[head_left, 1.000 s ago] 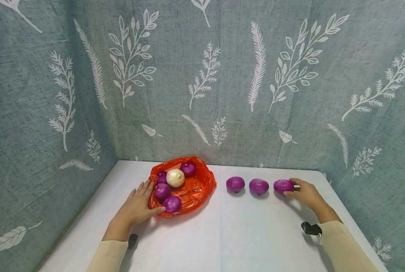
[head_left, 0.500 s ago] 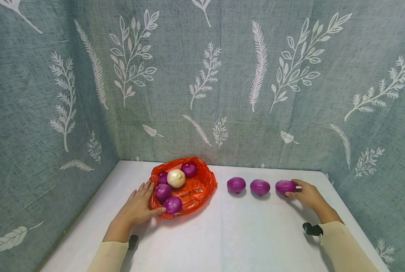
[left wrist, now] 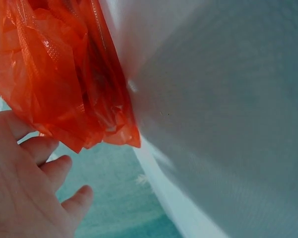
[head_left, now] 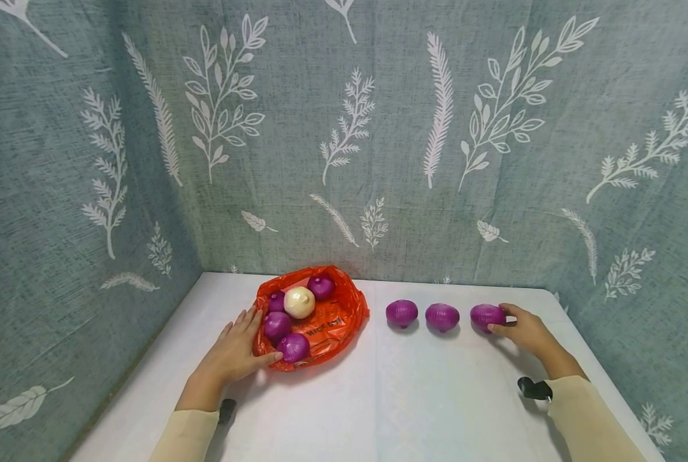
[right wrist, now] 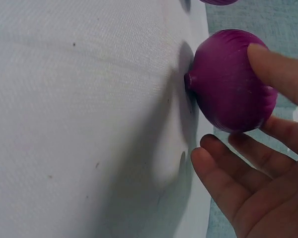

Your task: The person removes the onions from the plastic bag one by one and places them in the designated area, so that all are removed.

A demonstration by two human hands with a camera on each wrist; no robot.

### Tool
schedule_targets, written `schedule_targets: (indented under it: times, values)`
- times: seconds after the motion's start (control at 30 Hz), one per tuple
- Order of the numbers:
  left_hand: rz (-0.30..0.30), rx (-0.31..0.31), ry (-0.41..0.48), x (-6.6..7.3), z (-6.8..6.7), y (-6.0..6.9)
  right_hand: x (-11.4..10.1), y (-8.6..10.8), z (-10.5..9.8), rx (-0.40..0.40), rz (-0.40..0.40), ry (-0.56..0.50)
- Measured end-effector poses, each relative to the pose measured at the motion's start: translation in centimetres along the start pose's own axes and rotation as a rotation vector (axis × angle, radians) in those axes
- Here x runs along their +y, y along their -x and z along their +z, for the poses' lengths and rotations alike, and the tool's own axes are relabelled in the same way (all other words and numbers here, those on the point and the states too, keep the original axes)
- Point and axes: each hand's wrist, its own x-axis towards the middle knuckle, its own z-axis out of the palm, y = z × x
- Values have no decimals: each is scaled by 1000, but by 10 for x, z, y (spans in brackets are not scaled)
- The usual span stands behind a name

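The left hand (head_left: 233, 346) rests, fingers extended, against the left side of a red plastic bag (head_left: 352, 314) containing four purple onions (head_left: 294, 348) and a white one (head_left: 300, 302); its dark lettering (head_left: 324, 326) is too creased to read surely. Farther off, the right hand (head_left: 525, 330) pinches the rightmost onion (head_left: 487, 317) of a row of three, which sits between thumb and fingertips, ahead of the palm.

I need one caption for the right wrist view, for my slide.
The right hand grips a purple onion whose stubby tip points toward the white tabletop.
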Motion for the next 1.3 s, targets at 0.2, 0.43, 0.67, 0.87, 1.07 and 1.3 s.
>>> schedule_targets:
  times: [0.2, 0.43, 0.67, 0.87, 1.07, 1.3]
  values:
    - [5, 6, 2, 0, 1, 1, 0, -2, 0, -6, 20, 4]
    - [7, 11, 11, 1, -1, 2, -5, 0, -1, -10, 42, 12]
    - [0, 12, 21, 4, -2, 2, -7, 4, -9, 18, 16, 11]
    - [-15, 4, 21, 6, -3, 0, -15, 9, -22, 61, -46, 21]
    - [-17, 2, 20, 7, -5, -1, -24, 11, -30, 92, -85, 29]
    - [4, -1, 10, 6, -4, -1, -31, 11, -32, 99, -107, 22]
